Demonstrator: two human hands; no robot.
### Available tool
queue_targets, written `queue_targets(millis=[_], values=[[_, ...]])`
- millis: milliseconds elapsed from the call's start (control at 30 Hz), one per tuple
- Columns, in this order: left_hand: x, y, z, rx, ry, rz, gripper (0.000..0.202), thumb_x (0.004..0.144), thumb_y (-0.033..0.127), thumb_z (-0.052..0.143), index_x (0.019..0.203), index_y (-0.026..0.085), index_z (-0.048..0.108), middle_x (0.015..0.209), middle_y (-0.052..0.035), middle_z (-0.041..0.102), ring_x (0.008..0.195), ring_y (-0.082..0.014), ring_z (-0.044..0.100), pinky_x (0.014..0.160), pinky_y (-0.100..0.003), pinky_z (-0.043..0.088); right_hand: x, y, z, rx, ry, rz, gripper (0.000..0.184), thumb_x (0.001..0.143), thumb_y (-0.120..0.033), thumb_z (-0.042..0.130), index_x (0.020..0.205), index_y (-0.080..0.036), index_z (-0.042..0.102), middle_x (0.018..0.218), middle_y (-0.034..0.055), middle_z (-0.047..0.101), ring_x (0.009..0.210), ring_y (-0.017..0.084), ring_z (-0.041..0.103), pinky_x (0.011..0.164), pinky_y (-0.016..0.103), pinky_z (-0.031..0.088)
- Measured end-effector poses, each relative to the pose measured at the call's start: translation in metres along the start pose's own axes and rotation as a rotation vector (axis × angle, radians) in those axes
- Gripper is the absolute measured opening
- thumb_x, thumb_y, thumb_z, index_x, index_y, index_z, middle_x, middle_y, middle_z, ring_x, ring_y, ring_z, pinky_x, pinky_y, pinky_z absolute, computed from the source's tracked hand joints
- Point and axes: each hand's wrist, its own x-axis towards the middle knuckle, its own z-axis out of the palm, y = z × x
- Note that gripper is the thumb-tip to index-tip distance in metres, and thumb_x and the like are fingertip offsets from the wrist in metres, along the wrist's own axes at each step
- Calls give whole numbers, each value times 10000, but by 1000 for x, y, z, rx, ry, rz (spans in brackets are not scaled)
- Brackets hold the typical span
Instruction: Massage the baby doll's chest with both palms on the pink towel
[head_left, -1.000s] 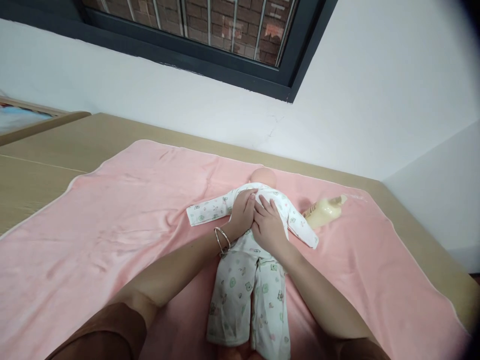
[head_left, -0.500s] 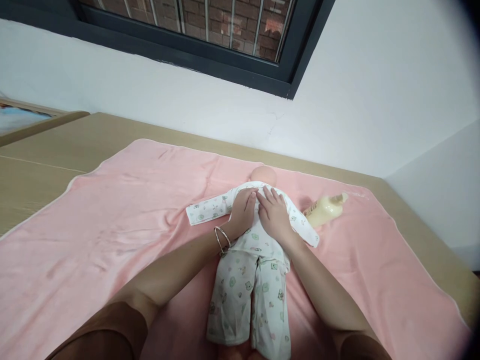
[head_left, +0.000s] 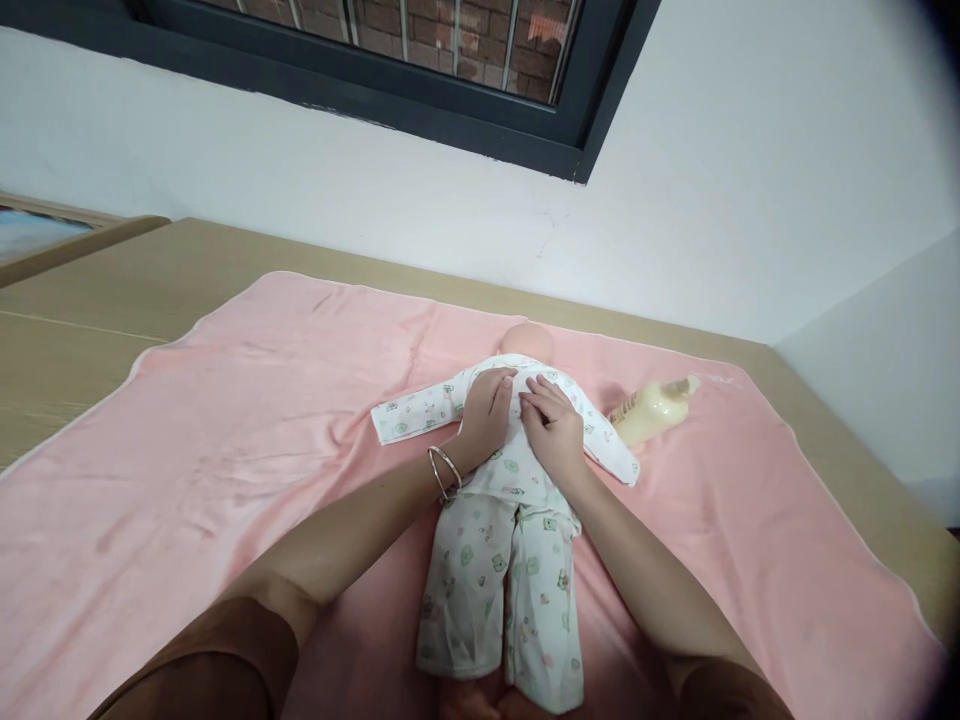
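A baby doll (head_left: pixel 517 470) in a white printed top and trousers lies stretched out with its arms spread. Its bald head (head_left: pixel 527 343) points away from me; no face shows. My left hand (head_left: pixel 487 410) rests on the left of the doll's upper body, cupped, with its fingers stretched out close together. On the right side, my right hand (head_left: pixel 553 425) is over the same top, fingers loosely bent and apart, holding nothing. A gap of printed cloth shows between both hands. To the right, a pale yellow bottle (head_left: pixel 654 412) lies on its side by the doll's sleeve.
Under the doll a pink blanket (head_left: pixel 225 430) with a pale edge covers much of a wooden table (head_left: pixel 225 255). Behind stand a white wall (head_left: pixel 450 240) and a dark window frame (head_left: pixel 487 130). A wooden-edged thing (head_left: pixel 90 240) is at far left.
My right hand has gone from lying flat with spread fingers to bent fingers and has shifted slightly right, widening the gap. My left hand stays on the doll. The view has tilted slightly.
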Motion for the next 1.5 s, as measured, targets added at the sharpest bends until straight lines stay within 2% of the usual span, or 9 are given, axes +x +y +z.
queue_targets(millis=[200, 467, 533, 633, 767, 967, 1133, 1367, 1500], values=[[1, -4, 2, 45, -18, 6, 280, 1018, 266, 402, 1126, 199, 652, 1181, -92, 729, 1145, -215, 664, 1064, -430, 527, 7, 0, -8, -104, -152, 63, 432, 983, -294, 452, 1316, -148, 686, 1498, 139, 571, 1466, 302, 447, 1229, 561, 319], [1, -10, 7, 331, -114, 74, 360, 892, 166, 501, 1234, 154, 611, 1324, -139, 683, 1311, -274, 590, 1184, -498, 432, 5, -5, -12, -343, -176, 224, 540, 1002, -328, 408, 1456, -69, 539, 1555, 189, 494, 1490, 344, 385, 1249, 529, 249], [2, -10, 7, 433, -135, 70, 390, 896, 177, 500, 1271, 126, 596, 1361, -166, 658, 1359, -300, 550, 1214, -517, 388, 6, -7, -15, -406, -196, 235, 540, 1012, -351, 398, 1460, -77, 525, 1548, 197, 498, 1481, 355, 389, 1238, 544, 245], [2, -6, 7, 574, -132, 65, 416, 918, 225, 504, 1308, 99, 573, 1386, -200, 623, 1381, -332, 516, 1207, -525, 376, 10, -7, -19, -439, -189, 209, 473, 1009, -361, 410, 1371, -110, 583, 1405, 185, 621, 1353, 334, 518, 1172, 503, 340], [2, 3, 5, 692, -141, 42, 431, 943, 302, 510, 1314, 91, 568, 1315, -209, 636, 1271, -345, 570, 1126, -503, 433, 18, -1, -25, -437, -206, 184, 424, 983, -393, 471, 1286, -142, 628, 1246, 165, 683, 1202, 320, 594, 1057, 439, 435], [8, 2, 2, 696, -188, 23, 389, 920, 323, 546, 1226, 91, 604, 1216, -197, 668, 1177, -349, 593, 1057, -494, 461, 26, 15, -28, -378, -280, 251, 491, 987, -464, 462, 1338, -160, 619, 1272, 160, 676, 1233, 323, 585, 1060, 438, 432], [15, -7, -1, 615, -249, 113, 377, 918, 278, 562, 1253, 111, 605, 1278, -150, 675, 1200, -320, 593, 1100, -488, 429, 29, 20, -26, -375, -351, 192, 522, 1019, -413, 394, 1446, -145, 530, 1485, 142, 576, 1383, 303, 492, 1175, 471, 321], [12, 15, -4, 779, -342, 314, 313, 997, 199, 444, 1222, 76, 624, 1200, -187, 690, 1165, -313, 615, 1076, -467, 448, 16, -19, -25, -610, -398, 118, 519, 1043, -309, 326, 1480, -78, 484, 1507, 180, 552, 1406, 329, 476, 1212, 532, 245], [4, 27, -4, 878, -325, 296, 247, 985, 128, 427, 1064, 101, 659, 1134, -191, 694, 1079, -317, 641, 946, -442, 510, 6, -35, -28, -696, -389, 68, 508, 1034, -283, 347, 1447, -41, 517, 1458, 219, 587, 1364, 330, 525, 1238, 527, 187]])
